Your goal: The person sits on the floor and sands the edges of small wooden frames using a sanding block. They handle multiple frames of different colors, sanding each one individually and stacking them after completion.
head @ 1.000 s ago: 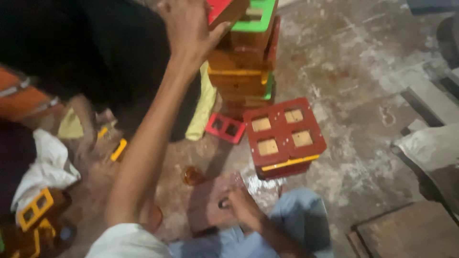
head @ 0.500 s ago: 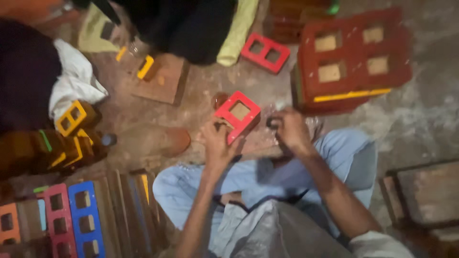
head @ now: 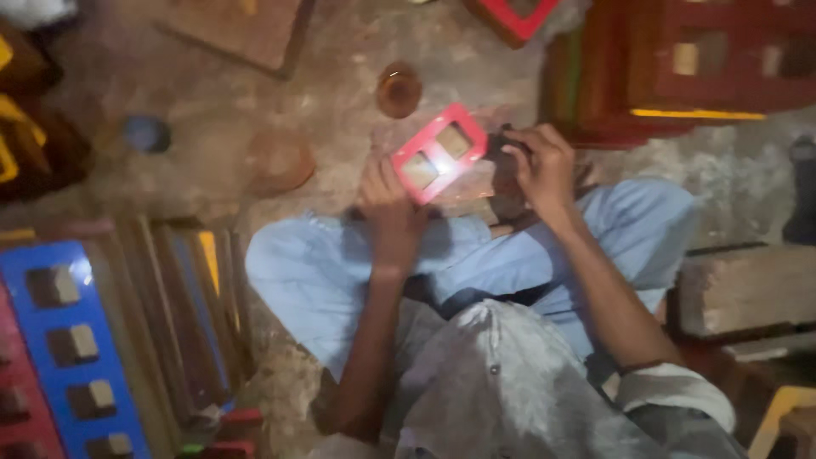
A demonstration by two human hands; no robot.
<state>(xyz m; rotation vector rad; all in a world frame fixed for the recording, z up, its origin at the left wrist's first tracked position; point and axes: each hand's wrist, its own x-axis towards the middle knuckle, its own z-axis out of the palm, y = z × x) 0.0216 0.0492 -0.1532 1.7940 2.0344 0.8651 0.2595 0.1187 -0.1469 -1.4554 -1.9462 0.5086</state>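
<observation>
From my feed, the view has swung down hard. 1 second back the left arm was stretched up to a tall stack of coloured frames; half a second back both hands were already low over the lap with a small red piece between them. Now they have settled there, which I read as the fetching being done and close handwork on that piece being under way.

The left hand [head: 393,204] grips the small red rectangular frame with 2 square openings [head: 439,153] from its lower left edge, fingers curled under it and thumb on the rim, so the hold is firm and narrow. The frame sits tilted, just above the knees in light blue trousers [head: 323,272], near the centre of the view.

The right hand [head: 537,166] is at 3 o'clock of the frame, touching its right end. Its fingers are closed on something small and dark [head: 508,143]; I cannot tell what it is through the blur.

At 11 o'clock of the frame a small round brown pot [head: 399,88] stands on the dusty concrete floor [head: 255,119]. At 2 o'clock sits a large dark red frame block with pale square openings [head: 705,59]. At 8 o'clock, well apart, lies a long blue frame with 4 openings [head: 72,340].
</observation>
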